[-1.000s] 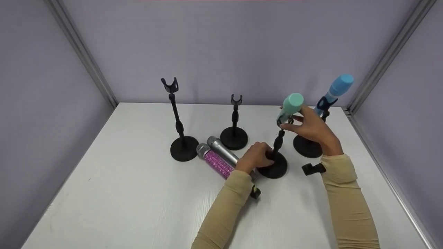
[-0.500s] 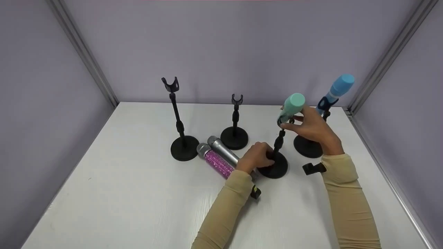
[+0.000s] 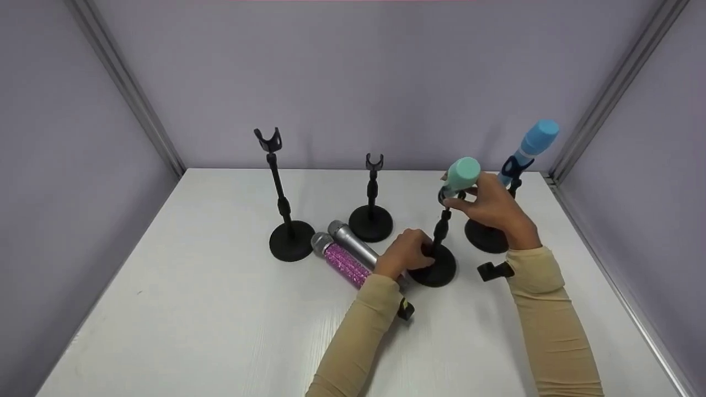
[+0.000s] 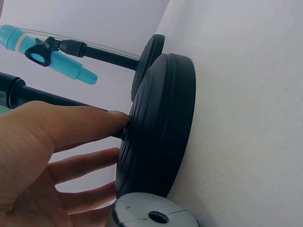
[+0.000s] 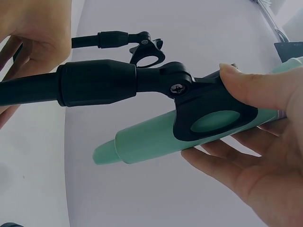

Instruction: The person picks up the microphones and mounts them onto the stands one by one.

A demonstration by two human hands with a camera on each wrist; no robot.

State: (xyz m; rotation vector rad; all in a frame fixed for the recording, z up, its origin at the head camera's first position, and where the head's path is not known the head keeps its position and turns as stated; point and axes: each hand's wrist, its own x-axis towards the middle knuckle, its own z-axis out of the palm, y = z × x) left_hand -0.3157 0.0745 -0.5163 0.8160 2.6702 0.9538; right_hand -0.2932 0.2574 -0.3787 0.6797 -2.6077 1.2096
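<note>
My right hand (image 3: 493,204) holds a mint-green microphone (image 3: 463,173) at the clip of a black desktop microphone stand. In the right wrist view the thumb presses on the black clip (image 5: 185,106), and the fingers lie under the microphone's body, which sits through the clip at a tilt. My left hand (image 3: 407,252) grips the foot of that stand, thumb on the round base (image 4: 163,118) beside the pole and fingers on the pole's other side. Behind my right hand, a blue microphone (image 3: 538,139) rests tilted in another stand's clip.
A silver microphone (image 3: 352,243) and a pink glitter microphone (image 3: 345,263) lie side by side on the white table (image 3: 209,320), partly under my left forearm. Beyond them stand a short microphone stand (image 3: 372,223) and a taller one (image 3: 291,241), both with bare clips. Grey walls enclose the table.
The mint-green microphone's head has dropped slightly towards the clip, my right hand with it. The left hand keeps its place on the base. The head view has shifted a little.
</note>
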